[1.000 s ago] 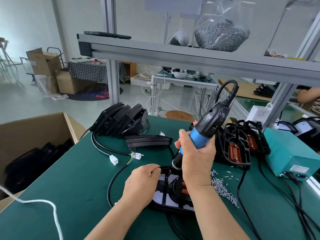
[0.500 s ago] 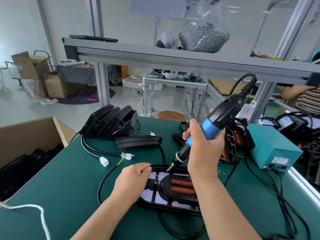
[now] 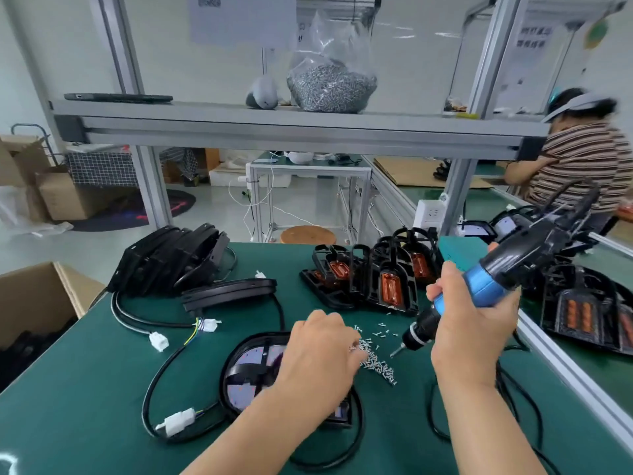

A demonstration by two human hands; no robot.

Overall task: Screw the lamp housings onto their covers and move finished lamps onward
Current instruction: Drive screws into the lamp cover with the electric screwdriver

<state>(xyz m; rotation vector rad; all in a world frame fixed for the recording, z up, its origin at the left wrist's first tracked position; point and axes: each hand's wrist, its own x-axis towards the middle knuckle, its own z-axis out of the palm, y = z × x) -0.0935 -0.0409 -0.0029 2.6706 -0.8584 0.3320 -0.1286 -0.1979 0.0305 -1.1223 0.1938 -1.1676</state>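
left hand (image 3: 318, 354) covers lamp (image 3: 250, 368), maybe pinching screws (image 3: 376, 363)

Legible text: none. White sheet (image 3: 243, 18) above the shelf (image 3: 274, 121): print blurred. Notices (image 3: 532, 37) at upper right: characters too blurred to read.

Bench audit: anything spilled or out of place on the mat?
Yes: loose screws lie scattered straight on the green mat, right of the lamp, in no tray. The left hand reaches into them; the right hand holds the screwdriver.
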